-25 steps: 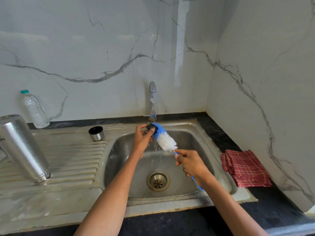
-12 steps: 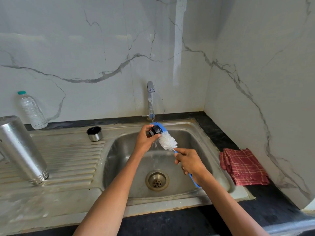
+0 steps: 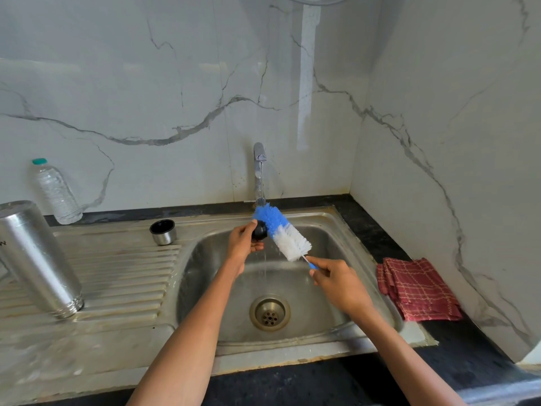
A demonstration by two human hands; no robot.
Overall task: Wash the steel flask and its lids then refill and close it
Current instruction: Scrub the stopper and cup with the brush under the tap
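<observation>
My left hand (image 3: 242,242) grips a small black inner lid (image 3: 259,230) over the sink basin, just below the tap. My right hand (image 3: 336,279) holds the handle of a blue and white bottle brush (image 3: 281,231), whose bristles press against the lid's right side. Water drips from the brush into the basin. The steel flask (image 3: 35,259) stands upside down and tilted on the drainboard at the far left. A steel cup lid (image 3: 163,231) with a black inside sits mouth up at the back of the drainboard.
The steel sink (image 3: 363,276) has a drain (image 3: 269,312) in the middle and a tap (image 3: 259,171) at the back. A clear plastic water bottle (image 3: 54,191) stands by the wall at left. A folded red checked cloth (image 3: 418,288) lies on the dark counter at right.
The brush has slid up and back along the lid, its blue tip now reaching under the tap. My right hand has moved slightly right and the lid has turned in my left hand.
</observation>
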